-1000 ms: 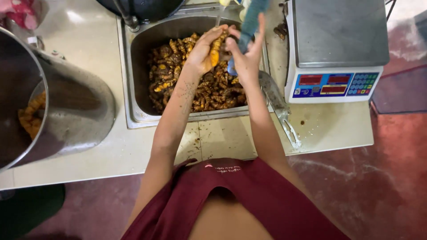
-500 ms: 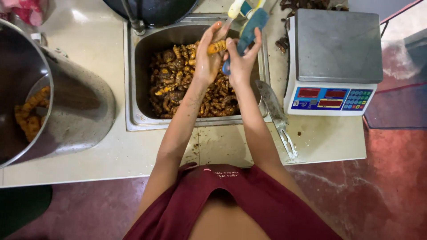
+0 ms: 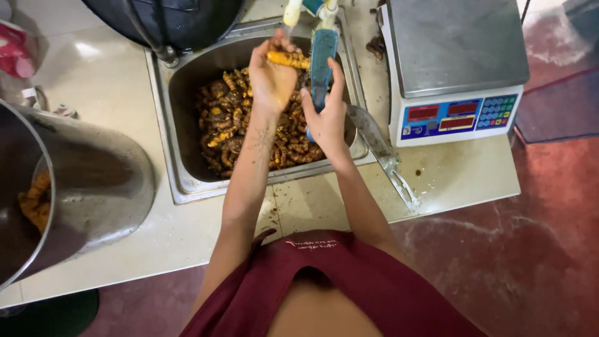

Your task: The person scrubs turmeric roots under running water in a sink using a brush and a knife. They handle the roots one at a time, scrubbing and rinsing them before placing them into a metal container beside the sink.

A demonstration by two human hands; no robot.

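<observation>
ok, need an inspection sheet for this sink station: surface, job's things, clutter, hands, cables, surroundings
Surface: pale counter, wet and speckled with dirt near the sink.
Job's things: sink holds a heap of brown-orange roots; one orange root held up under the tap; blue brush.
Clutter: metal scoop on the counter edge; scale at right; large steel pot at left with orange pieces inside; dark bowl behind the sink.
Hands: left hand grips the root; right hand grips the brush.
Cables: nothing seen.
Surroundings: reddish floor; dark mat.
</observation>
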